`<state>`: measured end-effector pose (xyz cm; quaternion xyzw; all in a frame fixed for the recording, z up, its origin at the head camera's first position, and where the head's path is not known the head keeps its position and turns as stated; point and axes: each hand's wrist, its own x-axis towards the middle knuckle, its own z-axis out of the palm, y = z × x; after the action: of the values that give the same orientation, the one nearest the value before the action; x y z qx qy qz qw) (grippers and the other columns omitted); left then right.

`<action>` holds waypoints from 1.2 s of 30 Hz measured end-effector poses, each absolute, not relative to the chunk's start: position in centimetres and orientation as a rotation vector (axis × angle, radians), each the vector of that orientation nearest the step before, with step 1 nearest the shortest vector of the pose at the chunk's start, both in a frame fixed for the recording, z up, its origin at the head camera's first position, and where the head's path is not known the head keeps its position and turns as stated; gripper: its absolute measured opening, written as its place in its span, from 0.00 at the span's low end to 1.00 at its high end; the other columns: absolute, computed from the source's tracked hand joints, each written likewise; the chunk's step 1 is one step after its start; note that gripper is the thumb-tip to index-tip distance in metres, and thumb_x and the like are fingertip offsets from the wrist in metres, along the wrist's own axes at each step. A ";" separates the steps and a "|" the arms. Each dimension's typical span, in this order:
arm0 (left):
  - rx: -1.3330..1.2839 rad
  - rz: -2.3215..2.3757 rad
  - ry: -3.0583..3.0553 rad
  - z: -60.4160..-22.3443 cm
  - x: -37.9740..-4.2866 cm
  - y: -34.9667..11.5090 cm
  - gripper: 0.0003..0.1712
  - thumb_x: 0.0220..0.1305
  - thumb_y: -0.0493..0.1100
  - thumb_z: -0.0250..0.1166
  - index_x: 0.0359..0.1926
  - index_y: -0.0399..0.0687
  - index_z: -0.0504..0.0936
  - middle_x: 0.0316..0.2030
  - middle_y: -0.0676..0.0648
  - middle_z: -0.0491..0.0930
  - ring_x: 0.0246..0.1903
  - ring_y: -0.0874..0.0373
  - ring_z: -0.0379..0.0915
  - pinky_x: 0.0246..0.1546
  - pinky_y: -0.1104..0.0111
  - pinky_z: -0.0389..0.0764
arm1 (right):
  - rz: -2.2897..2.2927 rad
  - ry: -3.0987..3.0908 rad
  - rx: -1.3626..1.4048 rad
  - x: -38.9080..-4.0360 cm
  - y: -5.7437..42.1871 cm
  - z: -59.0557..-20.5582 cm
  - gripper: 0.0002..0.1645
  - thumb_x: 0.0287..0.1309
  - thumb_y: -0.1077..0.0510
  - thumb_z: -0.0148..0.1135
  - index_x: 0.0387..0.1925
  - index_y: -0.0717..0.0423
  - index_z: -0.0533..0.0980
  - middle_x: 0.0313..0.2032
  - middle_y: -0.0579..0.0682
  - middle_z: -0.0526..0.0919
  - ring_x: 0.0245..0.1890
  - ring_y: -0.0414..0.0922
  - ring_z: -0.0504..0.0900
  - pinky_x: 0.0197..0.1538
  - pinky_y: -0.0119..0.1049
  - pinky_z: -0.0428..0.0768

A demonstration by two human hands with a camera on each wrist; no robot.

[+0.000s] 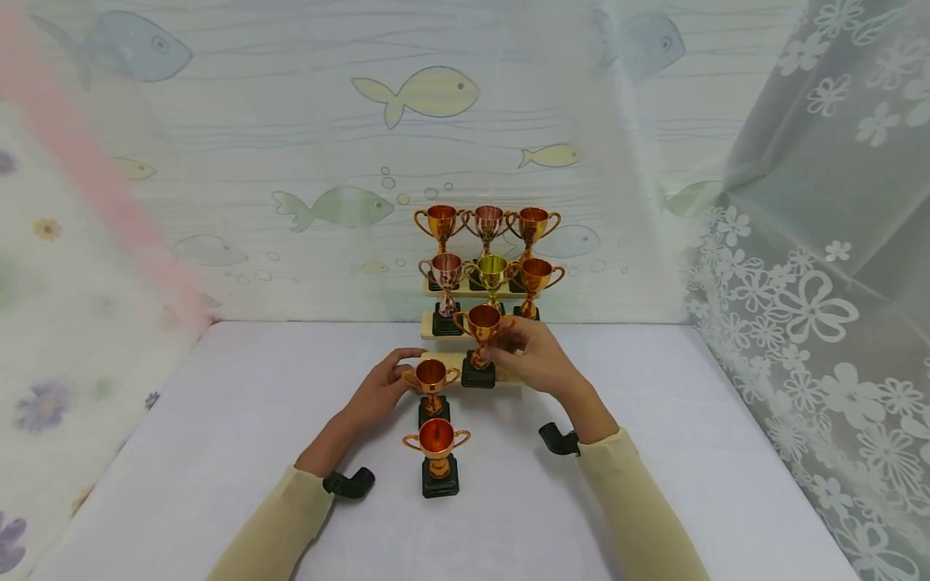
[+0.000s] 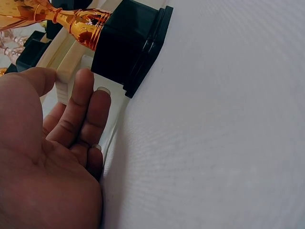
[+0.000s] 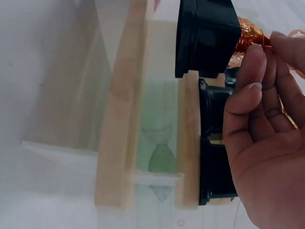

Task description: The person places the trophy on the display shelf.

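My right hand [image 1: 534, 355] pinches the stem of a copper-orange trophy cup [image 1: 483, 324] with a black base. In the right wrist view this base [image 3: 209, 38] hangs above the lowest wooden step [image 3: 119, 138] of a tiered display stand. My left hand [image 1: 385, 387] is at the left end of that stand [image 1: 445, 359]. The left wrist view shows its thumb and fingers [image 2: 81, 100] gripping the end of the light wooden step [image 2: 69, 67]. Right beside it stands another copper-orange trophy [image 1: 430, 376], with a similar trophy [image 1: 437, 440] upright in front on the white table.
Two higher steps of the stand each carry three trophies, among them a pink one [image 1: 446, 274] and a yellow-gold one [image 1: 494, 274]. A fish-patterned curtain [image 1: 327, 145] hangs behind, and lace fabric [image 1: 814, 323] borders the right side. Black cameras [image 1: 349, 482] are strapped to both wrists.
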<state>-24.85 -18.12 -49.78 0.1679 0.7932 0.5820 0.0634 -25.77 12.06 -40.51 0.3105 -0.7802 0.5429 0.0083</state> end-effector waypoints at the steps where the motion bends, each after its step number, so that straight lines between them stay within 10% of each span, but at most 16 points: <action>1: 0.510 1.759 2.396 -49.8 -24.9 -18.1 0.24 0.76 0.40 0.55 0.69 0.52 0.65 0.43 0.45 0.85 0.42 0.52 0.80 0.51 0.63 0.75 | 1.700 -2.441 0.960 -25.8 11.9 -40.5 0.07 0.60 0.60 0.70 0.40 0.55 0.82 0.38 0.51 0.85 0.35 0.48 0.82 0.39 0.39 0.79; 36: 0.566 1.746 2.395 -50.3 -25.5 -18.4 0.24 0.77 0.40 0.53 0.71 0.50 0.64 0.43 0.43 0.85 0.43 0.52 0.80 0.53 0.59 0.75 | 1.611 -2.395 0.874 -26.9 7.2 -41.0 0.07 0.58 0.59 0.72 0.37 0.57 0.84 0.33 0.52 0.85 0.27 0.48 0.80 0.32 0.36 0.77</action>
<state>-25.51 -18.36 -50.31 0.1873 0.7922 0.5775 0.0619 -26.89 7.16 -40.99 0.2892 -0.7926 0.5331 0.0630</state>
